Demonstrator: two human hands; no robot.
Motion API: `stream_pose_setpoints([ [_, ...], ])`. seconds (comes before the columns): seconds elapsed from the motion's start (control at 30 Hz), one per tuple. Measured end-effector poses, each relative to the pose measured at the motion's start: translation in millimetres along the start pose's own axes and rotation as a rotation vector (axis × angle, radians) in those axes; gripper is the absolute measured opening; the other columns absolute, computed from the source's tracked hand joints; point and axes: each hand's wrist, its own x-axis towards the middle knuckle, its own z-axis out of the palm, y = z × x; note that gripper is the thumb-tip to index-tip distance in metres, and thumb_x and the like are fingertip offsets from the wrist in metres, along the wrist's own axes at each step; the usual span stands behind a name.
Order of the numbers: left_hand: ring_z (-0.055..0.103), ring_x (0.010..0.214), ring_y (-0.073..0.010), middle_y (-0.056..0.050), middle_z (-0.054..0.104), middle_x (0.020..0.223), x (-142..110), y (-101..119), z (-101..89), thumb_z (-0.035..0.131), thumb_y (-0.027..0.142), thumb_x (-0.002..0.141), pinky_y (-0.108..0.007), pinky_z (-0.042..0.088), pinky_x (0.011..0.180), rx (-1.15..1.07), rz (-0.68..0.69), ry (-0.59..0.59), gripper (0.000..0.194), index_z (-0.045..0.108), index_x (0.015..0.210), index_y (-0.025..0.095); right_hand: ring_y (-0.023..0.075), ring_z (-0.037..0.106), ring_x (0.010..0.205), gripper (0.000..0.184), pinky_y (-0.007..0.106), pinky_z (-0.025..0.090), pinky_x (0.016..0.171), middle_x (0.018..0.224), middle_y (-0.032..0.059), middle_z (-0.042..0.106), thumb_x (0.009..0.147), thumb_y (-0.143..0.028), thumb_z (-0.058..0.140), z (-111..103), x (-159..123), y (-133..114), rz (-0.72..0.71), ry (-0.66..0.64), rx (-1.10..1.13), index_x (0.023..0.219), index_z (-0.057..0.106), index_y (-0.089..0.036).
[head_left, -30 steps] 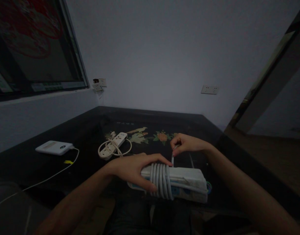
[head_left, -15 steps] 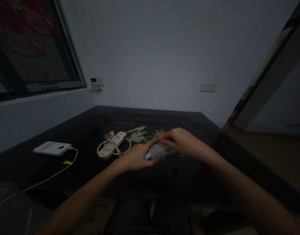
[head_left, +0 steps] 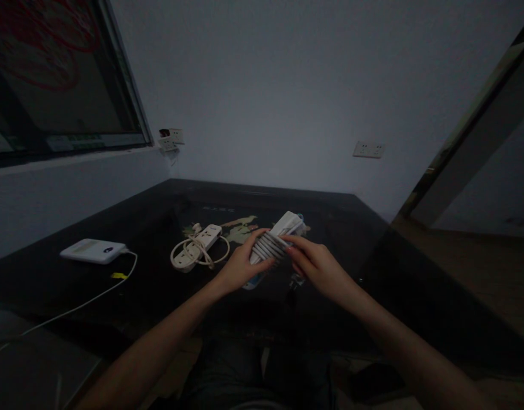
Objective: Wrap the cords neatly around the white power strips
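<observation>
1. the wrapped power strip (head_left: 286, 222) is held over the near middle of the black table (head_left: 330, 319); whether the tabletop is touched by it cannot be told.
2. its long axis is slanted from near left to far right, the white end being pointed far right; the facing of its sockets cannot be made out.
3. the body and the grey cord coils (head_left: 266, 247) are gripped between thumb and fingers of the left hand (head_left: 238, 267), probably so that the turns are kept from slipping.
4. the cord at the coils' right edge is pinched by the closed fingertips of the right hand (head_left: 317, 263), seemingly for tension; what looks like a plug (head_left: 296, 281) is seen just below.
5. the second power strip (head_left: 211, 234) is laid to the left, similarly slanted, apparently set aside.
</observation>
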Motion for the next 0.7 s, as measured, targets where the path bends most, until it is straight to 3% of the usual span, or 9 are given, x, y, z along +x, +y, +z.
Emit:
stream_pose_setpoints([
  [0.1,0.048,0.123,-0.0269,-0.013,0.047,0.136,0,-2,0.8,0.066,0.035,0.078,-0.04,0.039,0.102,-0.218,-0.072,0.072,0.064,0.037,0.133,0.019,0.0102,0.039,0.043,0.03,0.021,0.028,0.043,0.051,-0.0071,0.043,0.092,-0.039,0.043,3,-8,9,0.049,0.05,0.169,0.112,0.051,-0.017],
  [0.2,0.064,0.091,-0.0225,-0.011,0.057,0.119,-3,0,-2.1,0.063,0.037,0.08,-0.038,0.054,0.078,-0.513,-0.227,0.105,0.067,0.03,0.136,0.022,0.0094,0.036,0.044,0.029,0.021,0.024,0.043,0.052,-0.0069,0.039,0.091,-0.044,0.043,0,-14,21,0.089,0.05,0.182,0.091,0.054,-0.018],
  [0.27,0.066,0.069,-0.0185,-0.008,0.062,0.103,-6,4,-4.7,0.062,0.039,0.08,-0.033,0.056,0.06,-0.672,-0.27,0.092,0.069,0.027,0.137,0.024,0.0095,0.036,0.047,0.032,0.022,0.025,0.045,0.054,-0.0057,0.038,0.092,-0.044,0.041,-3,-18,29,0.084,0.024,0.139,0.081,0.056,-0.018],
  [0.33,0.065,0.059,-0.017,-0.005,0.063,0.091,-10,8,-5.7,0.062,0.039,0.08,-0.031,0.055,0.053,-0.773,-0.267,0.069,0.069,0.026,0.137,0.026,0.0102,0.037,0.051,0.033,0.022,0.026,0.048,0.056,-0.0046,0.039,0.092,-0.043,0.04,-7,-20,35,0.059,0.014,0.104,0.077,0.056,-0.018],
  [0.57,0.066,0.057,-0.0203,-0.003,0.066,0.08,-21,17,1.2,0.063,0.038,0.08,-0.031,0.055,0.048,-0.901,-0.27,0.012,0.064,0.03,0.133,0.024,0.0115,0.039,0.056,0.033,0.024,0.028,0.051,0.062,-0.0029,0.044,0.092,-0.045,0.042,-13,-27,40,0.036,0.025,0.072,0.075,0.054,-0.019],
  [0.7,0.066,0.058,-0.0194,-0.005,0.066,0.081,-29,14,0.0,0.059,0.041,0.083,-0.029,0.055,0.048,-0.962,-0.228,-0.1,0.052,0.04,0.126,0.021,0.0111,0.038,0.054,0.035,0.023,0.028,0.05,0.06,-0.0034,0.042,0.092,-0.047,0.043,-16,-29,46,0.043,0.001,0.079,0.074,0.054,-0.019],
])
